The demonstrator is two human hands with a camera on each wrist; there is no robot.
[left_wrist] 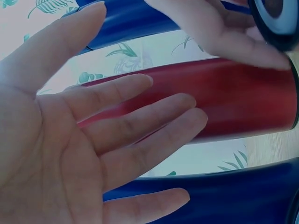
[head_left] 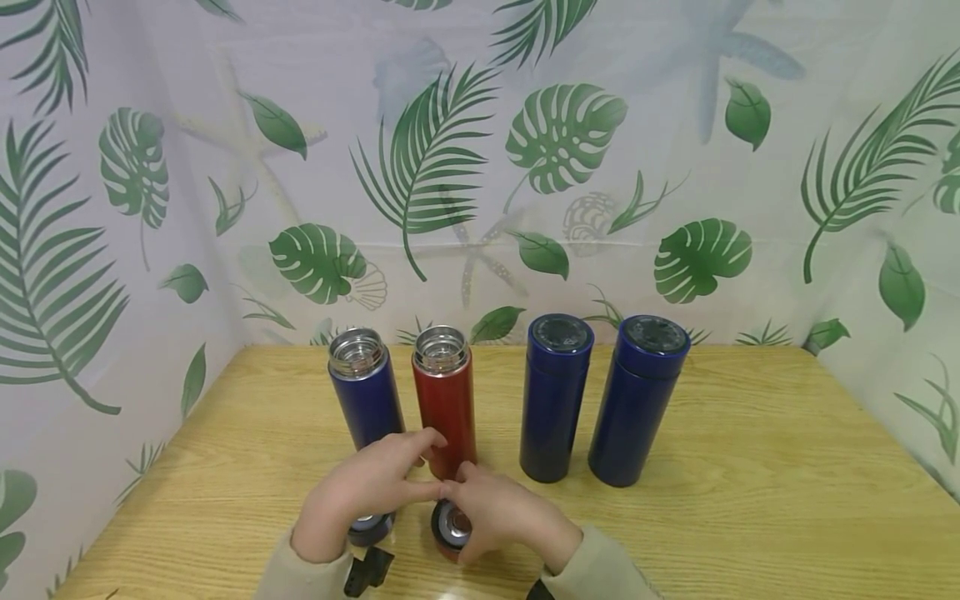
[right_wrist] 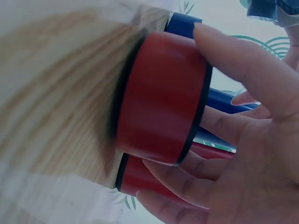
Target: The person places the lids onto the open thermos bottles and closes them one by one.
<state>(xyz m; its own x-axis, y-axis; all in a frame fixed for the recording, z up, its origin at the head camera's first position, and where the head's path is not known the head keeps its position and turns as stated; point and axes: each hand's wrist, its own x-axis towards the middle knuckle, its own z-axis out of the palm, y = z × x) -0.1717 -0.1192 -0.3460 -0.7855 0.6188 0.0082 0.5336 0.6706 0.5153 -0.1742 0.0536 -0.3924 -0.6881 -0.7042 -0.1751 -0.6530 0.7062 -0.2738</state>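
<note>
My right hand (head_left: 498, 512) holds a red bottle lid (right_wrist: 161, 100) between thumb and fingers. That lid, inner side up, is low at the table in front of the red thermos bottle (head_left: 444, 408), which stands upright without its lid. My left hand (head_left: 375, 483) is spread, palm facing the red bottle in the left wrist view, and holds nothing. Its fingertips come near the red bottle; whether they touch it I cannot tell. Behind the left hand stands a lidless blue thermos bottle (head_left: 366, 408). A dark lid (head_left: 371, 531), partly hidden by the left wrist, lies on the table.
Two blue thermos bottles with lids on, one (head_left: 551, 408) nearer the middle and another (head_left: 637, 408) farther right, stand upright on the wooden table (head_left: 765, 467). A leaf-patterned curtain (head_left: 480, 167) hangs behind the table and along its sides.
</note>
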